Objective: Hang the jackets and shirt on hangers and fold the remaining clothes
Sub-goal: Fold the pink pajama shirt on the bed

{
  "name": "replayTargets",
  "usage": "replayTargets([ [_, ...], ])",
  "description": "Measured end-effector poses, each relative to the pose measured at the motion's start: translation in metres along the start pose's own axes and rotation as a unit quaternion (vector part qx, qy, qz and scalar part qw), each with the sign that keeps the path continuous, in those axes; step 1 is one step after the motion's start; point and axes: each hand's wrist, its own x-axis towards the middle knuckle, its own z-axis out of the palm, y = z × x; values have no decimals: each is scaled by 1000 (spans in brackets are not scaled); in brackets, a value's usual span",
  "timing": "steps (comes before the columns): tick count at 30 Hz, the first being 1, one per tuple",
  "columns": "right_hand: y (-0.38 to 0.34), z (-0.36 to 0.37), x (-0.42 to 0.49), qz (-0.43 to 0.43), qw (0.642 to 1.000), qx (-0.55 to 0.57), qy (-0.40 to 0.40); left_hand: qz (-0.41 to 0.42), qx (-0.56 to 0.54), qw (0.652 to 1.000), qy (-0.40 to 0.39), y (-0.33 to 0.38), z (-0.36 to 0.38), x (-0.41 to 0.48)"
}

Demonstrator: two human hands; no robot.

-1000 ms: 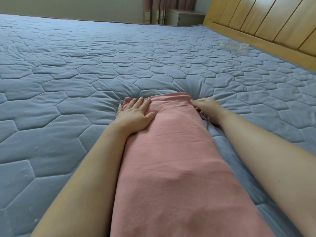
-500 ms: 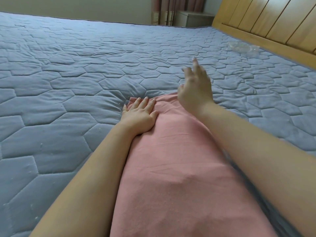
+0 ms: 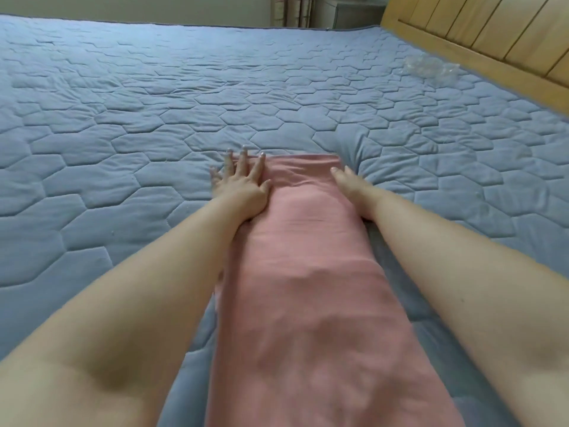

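A pink garment [image 3: 311, 288] lies folded into a long narrow strip on the bed, running from the bottom of the view to the middle. My left hand [image 3: 243, 183] lies flat with spread fingers on the strip's far left corner, pressing it down. At the far right corner my right hand [image 3: 351, 186] rests on the strip's edge with fingers extended; its fingertips are partly hidden against the fabric.
The blue quilted bed cover [image 3: 154, 112] spreads all around. A crumpled clear plastic bag [image 3: 431, 66] lies at the back right near the wooden headboard [image 3: 480, 35]. A bedside cabinet [image 3: 354, 10] and curtains stand beyond the bed.
My right hand, lifted above the far end half a second ago, has come back down onto the strip's right edge. My left hand has slid slightly forward with fingers spread wider.
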Motion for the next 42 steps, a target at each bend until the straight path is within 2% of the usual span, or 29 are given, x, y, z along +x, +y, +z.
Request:
replayTargets([
  [3,-31,0,-41,-51,996,-62,35,20,-6,1000,-1,15,-33,-39],
  [5,-37,8,-82,-127,987,-79,57,65,17,998,-20,23,-32,-75],
  [7,-18,25,-127,-172,972,-158,4,96,21,994,-56,21,-14,-114],
  [9,14,40,-158,-174,955,-240,-19,100,-9,992,-70,10,7,-145],
  [12,29,32,-176,-188,963,-194,-16,82,-70,993,-46,-5,14,-171],
  [14,41,17,-192,-215,964,-155,-10,96,-39,994,-27,-12,6,-188],
  [16,64,1,-214,-263,937,-231,7,172,56,984,6,-22,-1,-207],
  [18,93,-13,-240,-317,888,-333,-11,297,136,945,25,-37,-5,-232],
  [20,116,-26,-264,-356,847,-395,-14,380,175,908,17,-49,-3,-260],
  [23,131,-32,-280,-432,803,-409,28,411,197,890,-4,-51,4,-289],
  [25,127,-28,-291,-473,781,-406,26,452,178,873,47,-45,9,-302],
  [27,123,-19,-299,-505,761,-408,7,459,156,873,59,-38,10,-312],
  [29,118,-18,-308,-483,792,-372,-32,427,68,901,24,-29,11,-325],
  [31,108,-27,-319,-439,833,-333,-45,353,-48,934,-22,-15,3,-339],
  [32,100,-33,-326,-423,841,-336,-42,312,-93,944,-45,-8,-5,-345],
  [36,83,-58,-345,-301,901,-290,-120,208,-147,955,-152,10,-38,-356],
  [38,79,-71,-365,-278,911,-254,-169,170,-188,936,-245,19,-53,-361],
  [40,73,-85,-390,-262,924,-168,-224,136,-273,889,-342,26,-61,-368],
  [42,75,-93,-400,-240,929,-87,-266,107,-377,831,-395,27,-64,-372],
])
